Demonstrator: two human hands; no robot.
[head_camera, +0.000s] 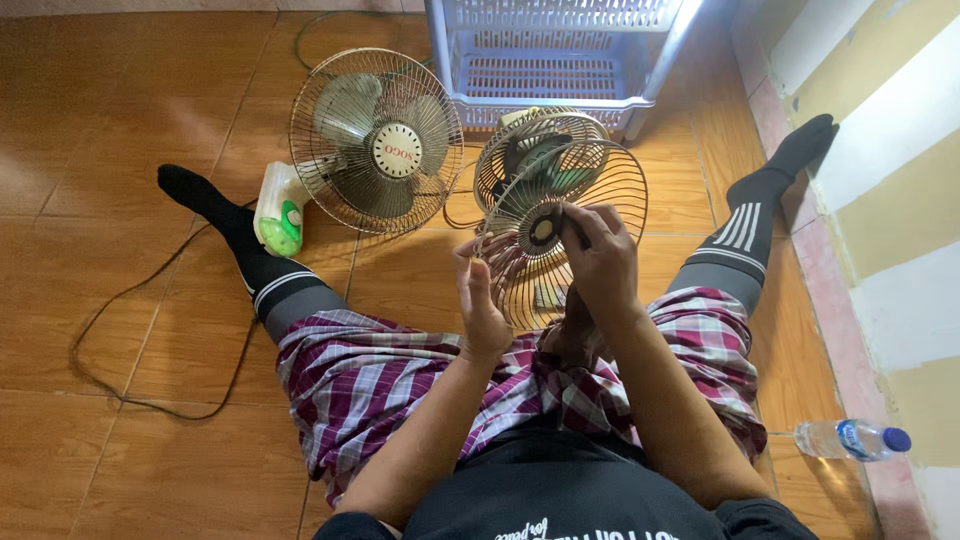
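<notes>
Seated on floor (120, 200): left hand (482, 305) pinches lower-left rim of loose wire fan guard (590, 200), right hand (598, 262) closed on its centre hub, guard held above lap just before open fan (535, 150), beside intact fan (376, 140).

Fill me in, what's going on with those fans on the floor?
A person sits on the tiled floor with legs spread, holding a loose wire fan guard up in both hands. The left hand grips its lower edge; the right hand holds it near the centre cap. Behind it sits an opened fan. A second, assembled fan lies to the left, and a water bottle lies to the right.
</notes>
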